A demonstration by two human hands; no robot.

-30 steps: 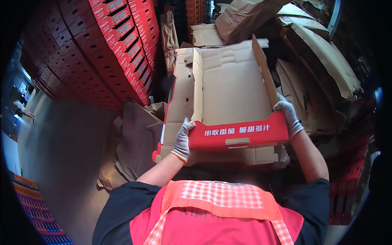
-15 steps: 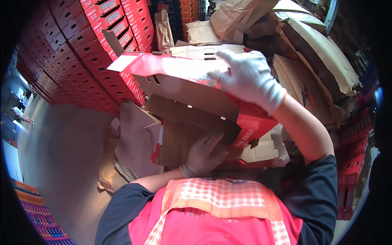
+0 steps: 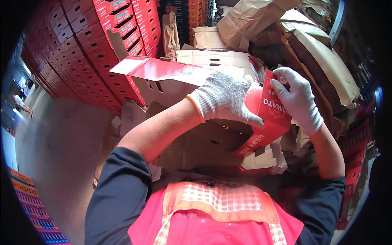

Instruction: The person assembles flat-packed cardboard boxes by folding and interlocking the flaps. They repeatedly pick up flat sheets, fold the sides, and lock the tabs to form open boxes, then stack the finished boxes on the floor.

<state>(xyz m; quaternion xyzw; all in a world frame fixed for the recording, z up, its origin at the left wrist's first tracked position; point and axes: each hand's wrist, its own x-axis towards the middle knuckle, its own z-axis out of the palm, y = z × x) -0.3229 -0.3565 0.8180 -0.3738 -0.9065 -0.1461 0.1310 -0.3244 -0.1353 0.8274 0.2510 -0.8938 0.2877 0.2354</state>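
Note:
In front of me is a partly folded cardboard box (image 3: 163,73), red outside and brown inside, with its far wall standing up and tilted. White knitted gloves cover both hands. My left hand (image 3: 224,97) grips the far right corner of the box, fingers over the wall's upper edge and thumb stretched down along the inner side. At the right end, my right hand (image 3: 298,100) pinches the raised red end flap (image 3: 274,100) between thumb and fingers. The brown bottom panel (image 3: 192,151) lies below my left forearm, which hides part of it.
Tall stacks of red boxes (image 3: 87,45) rise at the left. Brown paper-wrapped bundles (image 3: 322,57) are piled at the back and right. A flat brown cardboard sheet (image 3: 212,58) lies behind the box. Far left, another person (image 3: 21,104) stands on the grey floor (image 3: 73,139).
My left hand has come up from the bottom panel to the far right corner. My right hand has shifted right from the far wall onto the end flap, which now stands raised.

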